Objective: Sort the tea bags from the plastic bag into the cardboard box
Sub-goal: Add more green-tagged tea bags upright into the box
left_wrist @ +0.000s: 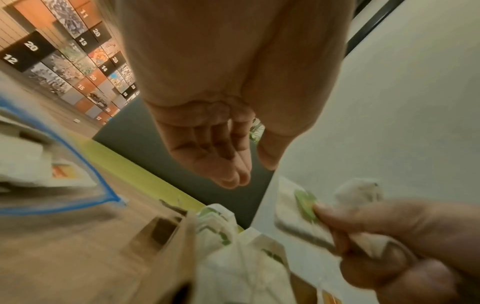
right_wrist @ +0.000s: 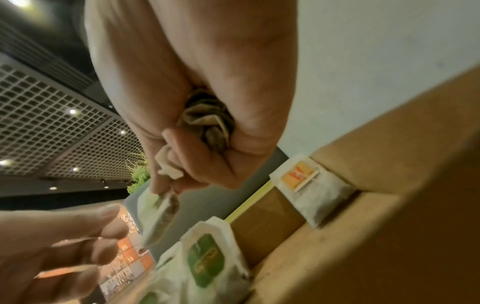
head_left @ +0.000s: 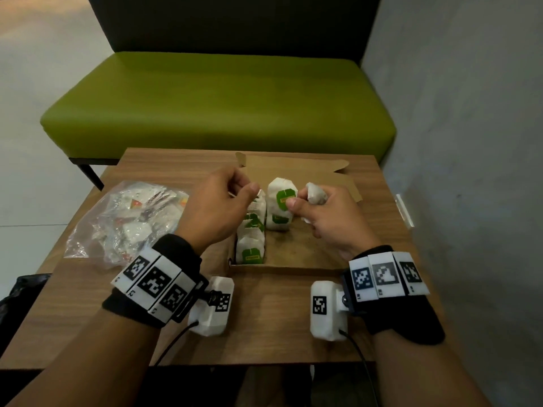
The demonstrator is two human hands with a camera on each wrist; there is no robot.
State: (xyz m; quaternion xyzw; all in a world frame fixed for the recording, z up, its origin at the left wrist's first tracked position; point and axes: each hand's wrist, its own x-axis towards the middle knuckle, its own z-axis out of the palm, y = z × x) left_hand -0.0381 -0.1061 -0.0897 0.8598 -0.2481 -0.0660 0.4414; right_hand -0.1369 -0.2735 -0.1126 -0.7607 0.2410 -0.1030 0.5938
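- right hand (head_left: 326, 214) over the cardboard box (head_left: 296, 270), fingers curled round a bunch of white tea bags (head_left: 316, 193) in the fist; thumb and forefinger also pinch a green-tagged tea bag (head_left: 280, 201) that stands upright just left of the fist
- right wrist view: crumpled tea bags packed inside the closed palm (right_wrist: 207, 125), one flat bag pinched at the fingertips below
- left hand (head_left: 219, 205) above the left side of the box, fingers bent, thumb near the forefinger; left wrist view shows fingers (left_wrist: 207, 150) loosely bent, palm bare, gripping nothing
- row of green-tagged tea bags (head_left: 251, 245) stands along the left wall of the box, partly hidden under the left hand
- one tea bag with orange tag (right_wrist: 309, 185) leans at the box's far wall, seen in right wrist view only
- box open, flaps (head_left: 293, 165) folded back away from the person; floor of box bare brown on the right half
- plastic bag (head_left: 126, 218) lies on the wooden table (head_left: 270, 312) left of the box, near but apart, tea bags with red and orange tags inside
- green bench (head_left: 217, 107) beyond the table, grey wall (head_left: 470, 113) to the right
- marker bands and white camera units on both wrists (head_left: 155, 284)
- left wrist view blurred low down; blue-edged bag rim (left_wrist: 85, 174) at left
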